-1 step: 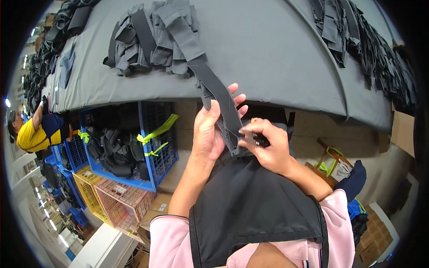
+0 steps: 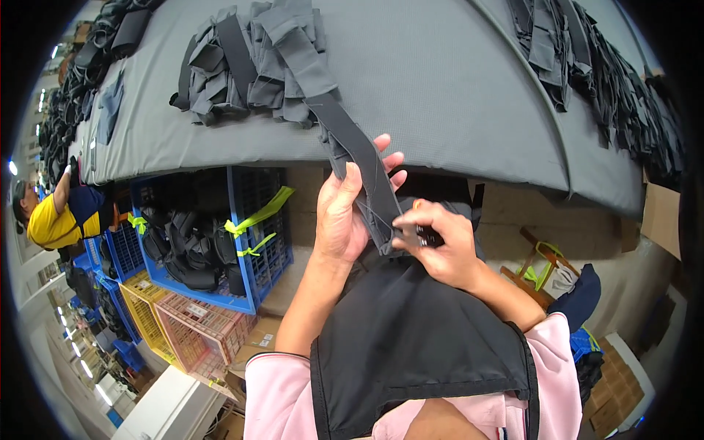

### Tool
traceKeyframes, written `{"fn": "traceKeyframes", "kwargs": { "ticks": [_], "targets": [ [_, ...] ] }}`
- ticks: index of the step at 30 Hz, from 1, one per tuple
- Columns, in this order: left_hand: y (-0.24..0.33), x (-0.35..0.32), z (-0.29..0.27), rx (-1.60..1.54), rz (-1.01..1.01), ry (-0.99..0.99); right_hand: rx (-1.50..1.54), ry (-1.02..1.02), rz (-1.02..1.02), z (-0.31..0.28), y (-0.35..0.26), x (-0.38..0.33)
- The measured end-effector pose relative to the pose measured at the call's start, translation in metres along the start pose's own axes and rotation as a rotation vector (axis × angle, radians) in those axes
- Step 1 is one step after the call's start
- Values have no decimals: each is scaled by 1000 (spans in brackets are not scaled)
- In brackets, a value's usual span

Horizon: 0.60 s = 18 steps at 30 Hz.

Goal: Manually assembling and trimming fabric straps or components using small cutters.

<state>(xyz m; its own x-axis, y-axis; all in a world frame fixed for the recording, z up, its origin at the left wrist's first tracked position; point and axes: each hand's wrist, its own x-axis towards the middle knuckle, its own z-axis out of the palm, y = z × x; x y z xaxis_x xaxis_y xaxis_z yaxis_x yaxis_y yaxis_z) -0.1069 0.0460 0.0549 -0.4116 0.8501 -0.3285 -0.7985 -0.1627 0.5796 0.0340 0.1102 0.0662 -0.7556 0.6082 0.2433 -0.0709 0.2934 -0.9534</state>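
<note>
A long dark grey fabric strap [image 2: 357, 147] runs from a pile on the table down across my left hand [image 2: 341, 213]. My left thumb lies along one edge, and the fingers support the strap from behind, their tips showing past its far side. Loose thread ends show on the strap near its lower end. My right hand [image 2: 444, 238] is closed at that end, thumb and forefinger at the strap's edge. A small black tool [image 2: 428, 235] sits in the right hand; most of it is hidden, and its kind is not clear.
The pile of grey strap pieces [image 2: 275, 66] lies on the grey-covered table [image 2: 425, 88]. More dark strips [image 2: 609, 88] hang at the right. Below left, a blue crate [image 2: 246, 271] holds black parts, beside yellow and pink crates. A person in yellow [image 2: 55, 220] works at far left.
My right hand has shifted very slightly at the strap's lower end. The left hand and strap have barely moved.
</note>
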Motion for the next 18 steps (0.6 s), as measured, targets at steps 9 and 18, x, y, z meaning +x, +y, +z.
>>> {"fn": "traceKeyframes", "kwargs": {
  "ticks": [9, 18],
  "targets": [
    [11, 14, 8, -169, 56, -63, 98, -48, 335, -5, -7, -12],
    [13, 10, 4, -232, 60, -62, -420, 5, -17, -7, -2, -5]
  ]
}}
